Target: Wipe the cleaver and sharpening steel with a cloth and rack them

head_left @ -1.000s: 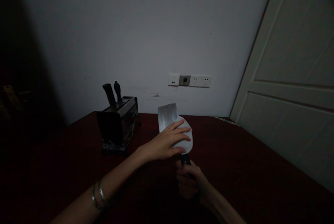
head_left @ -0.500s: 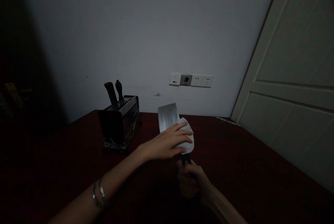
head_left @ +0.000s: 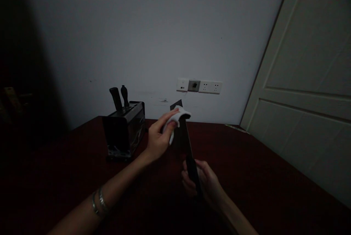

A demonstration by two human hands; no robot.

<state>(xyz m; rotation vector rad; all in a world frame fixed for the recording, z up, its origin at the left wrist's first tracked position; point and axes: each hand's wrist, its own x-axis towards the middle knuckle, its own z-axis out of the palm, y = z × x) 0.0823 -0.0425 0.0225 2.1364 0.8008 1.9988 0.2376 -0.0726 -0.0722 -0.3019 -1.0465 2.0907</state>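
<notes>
My right hand (head_left: 203, 182) is wrapped around the black handle of a cleaver (head_left: 183, 136), whose broad blade points up and away from me, turned nearly edge-on. A white cloth (head_left: 179, 113) is folded over the blade's edge near its far end. My left hand (head_left: 160, 136) pinches this cloth between thumb and fingers against the blade. Part of the blade is hidden behind the cloth and those fingers. Two metal bangles circle my left wrist.
A dark knife block (head_left: 128, 127) with two black-handled knives stands on the reddish-brown table (head_left: 246, 162) at the left. Behind is a pale wall with a row of sockets (head_left: 199, 86). A white panelled door (head_left: 304, 92) rises at the right.
The cleaver has turned from showing its flat face to nearly edge-on. My left hand has gone from lying flat on the cloth to pinching it, farther up the blade and leftward.
</notes>
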